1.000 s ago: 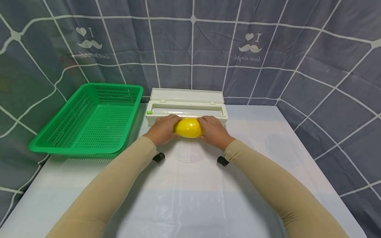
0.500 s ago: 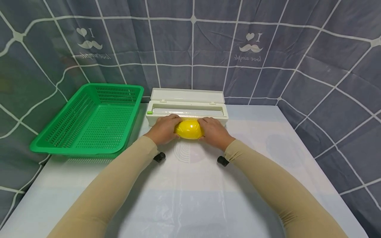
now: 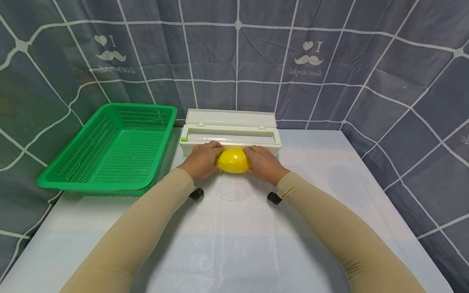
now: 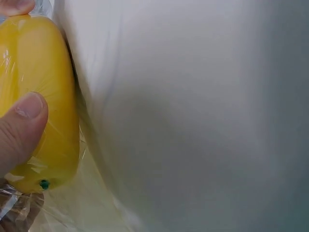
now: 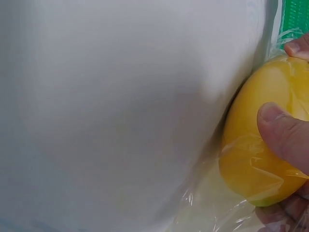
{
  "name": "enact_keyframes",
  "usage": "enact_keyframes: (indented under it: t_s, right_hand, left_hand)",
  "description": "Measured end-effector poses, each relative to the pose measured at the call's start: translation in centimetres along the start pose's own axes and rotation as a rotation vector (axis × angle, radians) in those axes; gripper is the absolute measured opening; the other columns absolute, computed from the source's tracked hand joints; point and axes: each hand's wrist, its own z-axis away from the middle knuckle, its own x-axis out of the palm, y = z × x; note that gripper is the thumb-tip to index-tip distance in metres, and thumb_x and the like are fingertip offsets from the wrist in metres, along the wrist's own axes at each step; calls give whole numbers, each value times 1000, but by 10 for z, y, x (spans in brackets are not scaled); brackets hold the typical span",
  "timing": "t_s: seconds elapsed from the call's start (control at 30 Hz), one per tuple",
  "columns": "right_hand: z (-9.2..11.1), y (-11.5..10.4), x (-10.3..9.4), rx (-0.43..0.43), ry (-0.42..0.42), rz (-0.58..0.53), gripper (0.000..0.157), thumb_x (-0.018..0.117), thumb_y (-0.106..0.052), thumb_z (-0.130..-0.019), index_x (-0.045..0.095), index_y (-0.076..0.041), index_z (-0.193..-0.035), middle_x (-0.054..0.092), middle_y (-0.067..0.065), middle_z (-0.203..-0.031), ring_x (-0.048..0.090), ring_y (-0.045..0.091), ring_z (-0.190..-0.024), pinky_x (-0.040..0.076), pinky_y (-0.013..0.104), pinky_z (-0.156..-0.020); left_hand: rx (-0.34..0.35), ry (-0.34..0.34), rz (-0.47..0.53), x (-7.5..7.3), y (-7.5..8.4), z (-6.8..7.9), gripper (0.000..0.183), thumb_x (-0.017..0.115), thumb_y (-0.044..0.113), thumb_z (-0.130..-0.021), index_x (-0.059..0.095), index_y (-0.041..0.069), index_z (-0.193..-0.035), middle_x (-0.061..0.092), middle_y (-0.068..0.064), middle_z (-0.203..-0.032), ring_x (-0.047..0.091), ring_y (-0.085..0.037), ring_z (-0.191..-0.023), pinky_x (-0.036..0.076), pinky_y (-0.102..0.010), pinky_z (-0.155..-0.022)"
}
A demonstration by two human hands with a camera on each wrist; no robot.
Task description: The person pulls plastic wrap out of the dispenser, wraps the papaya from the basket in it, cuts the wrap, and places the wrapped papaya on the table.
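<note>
A smooth, oblong yellow fruit [image 3: 233,160], shaped like a mango, lies between my hands in front of a white cling film dispenser [image 3: 230,145]. Clear cling film [image 5: 227,208] covers the fruit and trails below it in the wrist views. My left hand [image 3: 202,160] grips the fruit's left end, its thumb [image 4: 26,116] pressed on the near side. At the right end my right hand [image 3: 264,162] holds it the same way, with the thumb [image 5: 282,130] across the film. A small green tip shows on the fruit in the left wrist view. Most fingers are hidden behind it.
The dispenser's lid [image 3: 231,117] stands raised at the back, and a green slider [image 3: 184,139] sits at its left end. A green slotted basket [image 3: 157,162] rests on the white-covered table [image 3: 234,252] to the left. Grey checked curtains [image 3: 256,53] surround the table.
The yellow fruit has shifted slightly toward me, a little lower between my hands. Both hands keep their grip and have hardly moved.
</note>
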Motion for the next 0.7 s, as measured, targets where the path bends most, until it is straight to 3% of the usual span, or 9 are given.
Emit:
enact_keyframes:
  t_s: [0.23, 0.47, 0.7]
  right_hand:
    - [-1, 1, 0, 17, -23, -23, 75, 87, -27, -89, 51, 0, -148, 59, 17, -149, 54, 34, -140, 37, 47, -126]
    - [-2, 3, -2, 13, -25, -23, 75, 86, -29, -90, 51, -1, -150, 59, 16, -147, 55, 33, -138, 38, 47, -125]
    - [-1, 5, -3, 14, -27, -47, 77, 87, -26, -89, 49, 0, -151, 58, 18, -150, 53, 35, -140, 37, 47, -126]
  left_hand:
    - [18, -17, -38, -2, -1, 3, 73, 85, 30, -91, 54, 8, -152, 51, -9, -153, 49, -32, -141, 36, -55, -120]
    - [14, 1, -85, -5, 0, 10, 92, 83, 52, -88, 43, 15, -162, 53, -11, -144, 49, -33, -133, 35, -57, -117]
    - [49, 61, -142, 2, 4, 11, 76, 81, 36, -93, 47, 22, -160, 56, -5, -157, 52, -34, -143, 38, -59, -117]
